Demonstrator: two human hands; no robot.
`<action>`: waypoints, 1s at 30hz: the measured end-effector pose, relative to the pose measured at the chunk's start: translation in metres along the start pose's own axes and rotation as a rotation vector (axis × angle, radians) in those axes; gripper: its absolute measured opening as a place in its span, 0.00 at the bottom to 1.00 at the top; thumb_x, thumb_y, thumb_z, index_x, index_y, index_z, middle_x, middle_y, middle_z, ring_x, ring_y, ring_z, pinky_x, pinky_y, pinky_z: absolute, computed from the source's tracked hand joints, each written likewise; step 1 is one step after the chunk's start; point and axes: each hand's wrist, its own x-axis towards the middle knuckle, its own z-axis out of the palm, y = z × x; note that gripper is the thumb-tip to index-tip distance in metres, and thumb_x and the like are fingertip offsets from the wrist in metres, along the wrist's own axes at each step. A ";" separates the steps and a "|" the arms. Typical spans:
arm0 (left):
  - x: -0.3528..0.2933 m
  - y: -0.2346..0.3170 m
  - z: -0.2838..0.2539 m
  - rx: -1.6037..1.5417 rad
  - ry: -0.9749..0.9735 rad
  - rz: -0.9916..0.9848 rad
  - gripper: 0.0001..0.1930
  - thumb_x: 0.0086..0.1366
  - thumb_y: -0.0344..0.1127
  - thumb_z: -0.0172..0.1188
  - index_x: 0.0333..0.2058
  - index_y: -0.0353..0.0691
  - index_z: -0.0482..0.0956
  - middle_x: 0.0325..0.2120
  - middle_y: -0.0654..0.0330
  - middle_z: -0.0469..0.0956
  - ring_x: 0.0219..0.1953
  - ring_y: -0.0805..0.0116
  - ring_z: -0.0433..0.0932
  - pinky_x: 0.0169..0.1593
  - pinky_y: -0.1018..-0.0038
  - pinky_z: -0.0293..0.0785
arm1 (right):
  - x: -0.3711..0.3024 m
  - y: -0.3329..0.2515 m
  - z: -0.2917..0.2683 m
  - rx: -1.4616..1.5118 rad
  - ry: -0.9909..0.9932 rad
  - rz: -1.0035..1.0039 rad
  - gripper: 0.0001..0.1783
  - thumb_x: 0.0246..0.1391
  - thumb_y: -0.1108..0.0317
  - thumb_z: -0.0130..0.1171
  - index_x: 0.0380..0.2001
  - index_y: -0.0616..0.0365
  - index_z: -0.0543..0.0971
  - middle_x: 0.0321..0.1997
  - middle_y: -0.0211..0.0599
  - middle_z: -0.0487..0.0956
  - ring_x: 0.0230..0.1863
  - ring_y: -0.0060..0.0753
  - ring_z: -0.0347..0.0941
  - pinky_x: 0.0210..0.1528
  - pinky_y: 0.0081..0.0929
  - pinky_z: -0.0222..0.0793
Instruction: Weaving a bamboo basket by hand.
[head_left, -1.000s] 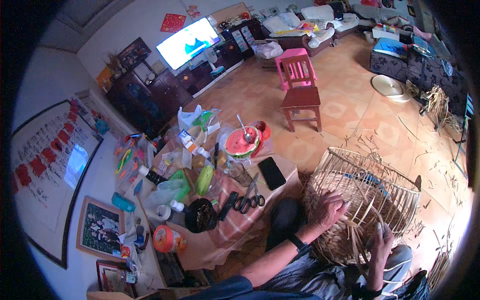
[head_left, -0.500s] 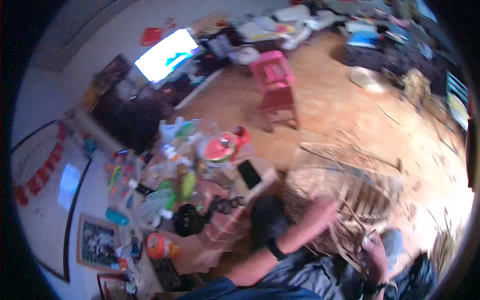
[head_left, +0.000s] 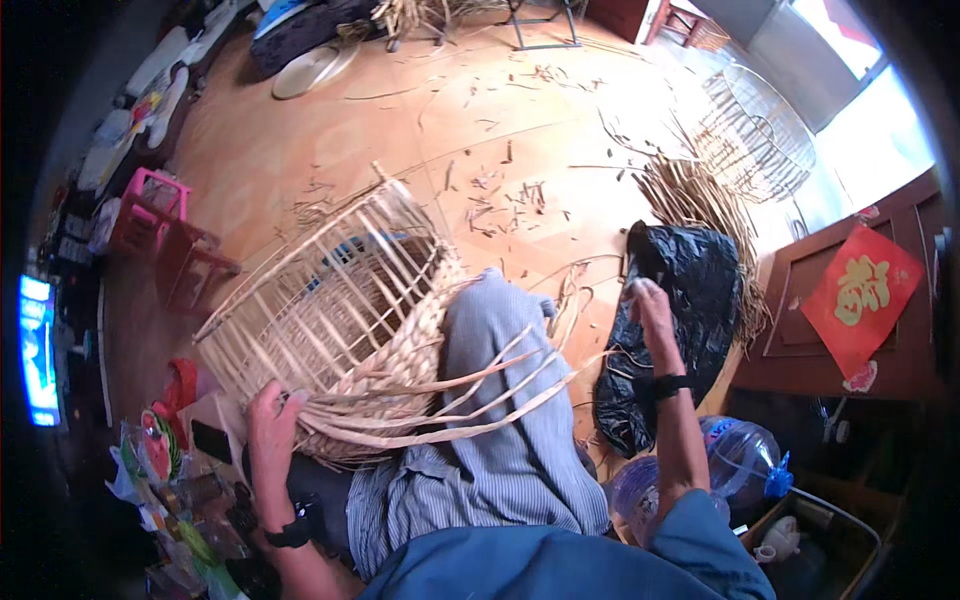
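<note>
A woven straw basket (head_left: 385, 375) leans on its side at my left, against a striped grey cloth (head_left: 500, 430) over my lap. Its braided wall is thick and pale, and open upright ribs stand out beyond it. My left hand (head_left: 270, 425) is closed on the basket's near left edge, where several long loose strands (head_left: 470, 432) trail rightward over the cloth. Out to the right, my right hand (head_left: 650, 305) is raised over a black plastic bag (head_left: 690, 330). Its fingers are curled together with something whitish at the tips; what they hold is unclear.
A bundle of dry stalks (head_left: 705, 200) lies beyond the bag, near a wire frame (head_left: 765, 130). Large clear plastic bottles (head_left: 740, 455) stand by my right elbow. Plant scraps (head_left: 510, 205) litter the floor. A pink and brown chair (head_left: 160, 225) and a cluttered table (head_left: 180, 500) are at left.
The view has swung right. My hands, closer together at the basket before, are now wide apart: the left at the basket's edge, the right over the black bag.
</note>
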 end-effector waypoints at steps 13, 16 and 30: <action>-0.009 0.000 -0.014 0.014 -0.033 -0.147 0.08 0.65 0.30 0.60 0.32 0.32 0.73 0.26 0.64 0.71 0.33 0.74 0.67 0.39 0.72 0.67 | -0.025 0.224 0.101 -0.746 -0.184 0.036 0.21 0.52 0.71 0.61 0.51 0.56 0.79 0.47 0.56 0.80 0.50 0.62 0.77 0.52 0.50 0.74; -0.008 0.001 -0.018 0.010 -0.059 -0.181 0.07 0.65 0.31 0.59 0.34 0.32 0.74 0.27 0.66 0.70 0.32 0.76 0.67 0.38 0.73 0.67 | -0.016 0.204 0.122 -0.893 -0.280 0.071 0.21 0.57 0.72 0.55 0.55 0.54 0.76 0.42 0.58 0.77 0.44 0.64 0.76 0.43 0.54 0.75; -0.007 -0.007 -0.012 -0.040 -0.017 -0.190 0.08 0.62 0.32 0.62 0.33 0.33 0.74 0.27 0.65 0.69 0.31 0.75 0.65 0.37 0.73 0.65 | 0.014 0.242 0.120 -1.025 -0.327 -0.205 0.08 0.59 0.74 0.52 0.41 0.61 0.75 0.44 0.56 0.76 0.44 0.61 0.78 0.42 0.51 0.79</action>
